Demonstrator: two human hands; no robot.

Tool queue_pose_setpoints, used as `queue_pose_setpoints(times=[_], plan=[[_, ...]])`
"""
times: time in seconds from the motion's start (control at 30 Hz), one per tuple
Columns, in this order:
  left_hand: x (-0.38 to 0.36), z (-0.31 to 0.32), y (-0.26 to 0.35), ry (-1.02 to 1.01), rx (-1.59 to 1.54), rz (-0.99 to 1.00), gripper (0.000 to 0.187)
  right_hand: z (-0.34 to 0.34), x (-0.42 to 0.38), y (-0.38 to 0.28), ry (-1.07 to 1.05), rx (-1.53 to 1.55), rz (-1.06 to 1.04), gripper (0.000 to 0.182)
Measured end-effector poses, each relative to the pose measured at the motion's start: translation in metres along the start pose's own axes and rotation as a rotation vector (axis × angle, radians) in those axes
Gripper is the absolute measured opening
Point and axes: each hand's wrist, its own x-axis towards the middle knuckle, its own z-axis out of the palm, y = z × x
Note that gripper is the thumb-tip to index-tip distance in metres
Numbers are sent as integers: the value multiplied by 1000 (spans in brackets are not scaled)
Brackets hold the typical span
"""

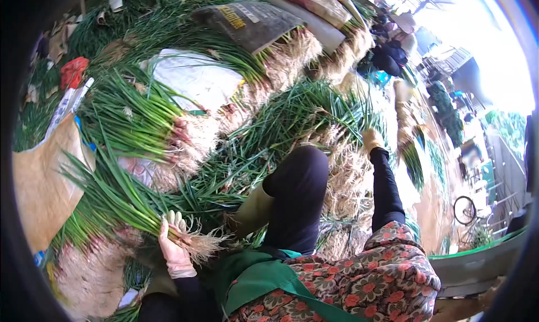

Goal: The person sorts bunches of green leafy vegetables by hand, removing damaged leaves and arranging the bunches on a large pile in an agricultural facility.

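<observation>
The left hand [175, 249], gloved and nearest the body, is closed around a bunch of green onions [132, 207], gripping it just above the roots, leaves pointing far left. The right hand [372, 140] reaches far right to the edge of an onion pile [320, 111]; whether its fingers hold anything I cannot tell. Piles crowd both sides of the bent knee [300, 173], leaving little room there; bare brown ground [441, 195] opens to the right. Far off, a dark sack [266, 32] bears yellow and white print, too small to read.
</observation>
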Motion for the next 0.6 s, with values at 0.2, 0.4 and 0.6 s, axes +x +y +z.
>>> queue_pose_setpoints(times=[0.2,0.4,0.6], plan=[[9,-8,-2,-112,33,-57,26,4,-11,-86,275,128,-617,35],[2,-7,3,-101,-5,-31,28,25,-233,-398,-997,922,-927,30],[-5,-13,10,-30,51,-109,27,110,-373,-502,-1423,1253,-801,35]])
